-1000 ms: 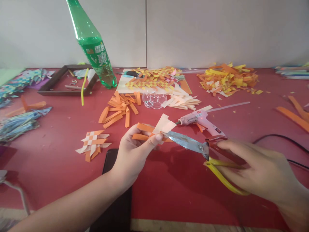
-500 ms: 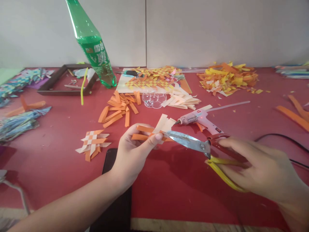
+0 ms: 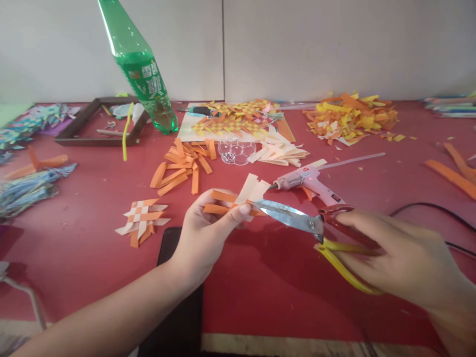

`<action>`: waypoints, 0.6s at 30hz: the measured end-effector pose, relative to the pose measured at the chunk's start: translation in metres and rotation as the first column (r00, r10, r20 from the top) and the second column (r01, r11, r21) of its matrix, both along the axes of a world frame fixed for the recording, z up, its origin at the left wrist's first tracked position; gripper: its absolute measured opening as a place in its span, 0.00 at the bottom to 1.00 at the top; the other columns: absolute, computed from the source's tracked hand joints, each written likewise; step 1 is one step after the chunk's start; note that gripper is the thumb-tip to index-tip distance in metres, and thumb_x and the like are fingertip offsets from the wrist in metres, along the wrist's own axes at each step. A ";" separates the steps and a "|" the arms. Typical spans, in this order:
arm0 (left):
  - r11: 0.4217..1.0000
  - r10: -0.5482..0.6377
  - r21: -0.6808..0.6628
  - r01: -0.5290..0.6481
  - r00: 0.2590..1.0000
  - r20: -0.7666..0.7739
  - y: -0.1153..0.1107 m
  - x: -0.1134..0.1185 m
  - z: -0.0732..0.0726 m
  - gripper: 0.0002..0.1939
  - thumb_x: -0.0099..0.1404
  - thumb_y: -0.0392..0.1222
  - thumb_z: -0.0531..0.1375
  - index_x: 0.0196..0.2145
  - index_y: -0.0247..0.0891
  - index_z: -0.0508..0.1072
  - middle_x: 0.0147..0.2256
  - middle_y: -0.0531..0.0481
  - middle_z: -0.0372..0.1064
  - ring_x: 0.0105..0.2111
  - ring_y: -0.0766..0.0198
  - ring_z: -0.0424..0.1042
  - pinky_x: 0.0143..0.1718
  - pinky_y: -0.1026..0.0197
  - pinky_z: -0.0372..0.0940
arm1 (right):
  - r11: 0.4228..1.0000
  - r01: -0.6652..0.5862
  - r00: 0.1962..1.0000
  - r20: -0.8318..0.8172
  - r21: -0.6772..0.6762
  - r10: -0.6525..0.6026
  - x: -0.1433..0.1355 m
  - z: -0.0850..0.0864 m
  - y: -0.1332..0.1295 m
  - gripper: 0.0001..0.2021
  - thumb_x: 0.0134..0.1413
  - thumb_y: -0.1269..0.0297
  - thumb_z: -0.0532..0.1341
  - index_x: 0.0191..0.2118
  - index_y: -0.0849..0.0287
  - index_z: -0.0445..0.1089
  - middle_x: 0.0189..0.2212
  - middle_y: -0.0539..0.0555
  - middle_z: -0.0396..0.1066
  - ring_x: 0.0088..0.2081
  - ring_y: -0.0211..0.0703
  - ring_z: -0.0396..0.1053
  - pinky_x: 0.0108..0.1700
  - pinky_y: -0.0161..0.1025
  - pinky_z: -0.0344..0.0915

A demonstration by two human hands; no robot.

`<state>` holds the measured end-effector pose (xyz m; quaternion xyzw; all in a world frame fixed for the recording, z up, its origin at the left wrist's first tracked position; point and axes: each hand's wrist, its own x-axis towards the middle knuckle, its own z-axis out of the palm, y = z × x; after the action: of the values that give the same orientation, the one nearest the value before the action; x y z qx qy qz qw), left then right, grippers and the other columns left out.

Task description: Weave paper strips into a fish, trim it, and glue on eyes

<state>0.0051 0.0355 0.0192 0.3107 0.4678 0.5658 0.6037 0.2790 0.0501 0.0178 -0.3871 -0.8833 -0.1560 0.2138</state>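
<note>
My left hand point(image 3: 213, 233) pinches a small woven piece of orange and cream paper strips point(image 3: 250, 191) between thumb and fingers, above the red table. Orange ends stick out to the left and cream ends point up. In my right hand point(image 3: 397, 253) is a pair of scissors point(image 3: 293, 216) with one red and one yellow handle. The blades are nearly closed, and their tips touch the woven piece beside my left thumb. Whether paper lies between the blades I cannot tell. A finished-looking orange and cream woven piece point(image 3: 143, 220) lies on the table to the left.
Behind my hands are folded orange strips point(image 3: 186, 163), cream strips point(image 3: 280, 150), a clear bead tray point(image 3: 238, 151) and a pink glue gun point(image 3: 305, 181). Farther back stand a green bottle point(image 3: 143, 74), a dark frame point(image 3: 92, 142) and a heap of scraps point(image 3: 353, 116). A black flat object point(image 3: 174, 317) lies under my left arm.
The view has shifted very slightly. Both hands, the woven piece and the scissors keep almost the same position.
</note>
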 end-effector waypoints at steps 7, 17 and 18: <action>1.000 -0.012 0.010 0.012 1.000 0.024 -0.001 0.000 -0.001 0.06 0.57 0.39 0.70 0.30 0.41 0.76 0.27 0.57 0.77 0.28 0.71 0.75 0.32 0.69 0.71 | 1.000 -0.003 1.000 0.025 0.022 0.002 0.000 0.001 0.000 0.15 0.63 0.51 0.53 0.37 0.58 0.66 0.26 0.53 0.75 0.22 0.40 0.70 0.25 0.36 0.60; 1.000 -0.012 0.010 0.012 1.000 0.017 0.000 0.000 -0.002 0.06 0.57 0.40 0.70 0.30 0.41 0.75 0.28 0.58 0.77 0.27 0.71 0.74 0.33 0.69 0.71 | 1.000 -0.003 1.000 0.004 0.015 0.003 0.000 0.001 0.000 0.12 0.62 0.51 0.55 0.36 0.55 0.65 0.24 0.49 0.73 0.21 0.40 0.69 0.23 0.36 0.59; 1.000 -0.017 0.012 0.017 1.000 0.014 0.000 0.000 -0.002 0.06 0.57 0.40 0.70 0.30 0.41 0.76 0.28 0.58 0.77 0.27 0.71 0.74 0.33 0.69 0.71 | 1.000 -0.002 1.000 0.003 0.014 0.002 0.000 0.001 0.000 0.12 0.62 0.52 0.56 0.37 0.55 0.65 0.24 0.49 0.74 0.21 0.40 0.69 0.23 0.36 0.59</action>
<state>0.0046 0.0352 0.0173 0.3142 0.4574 0.5658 0.6099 0.2792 0.0500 0.0192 -0.3843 -0.8829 -0.1626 0.2154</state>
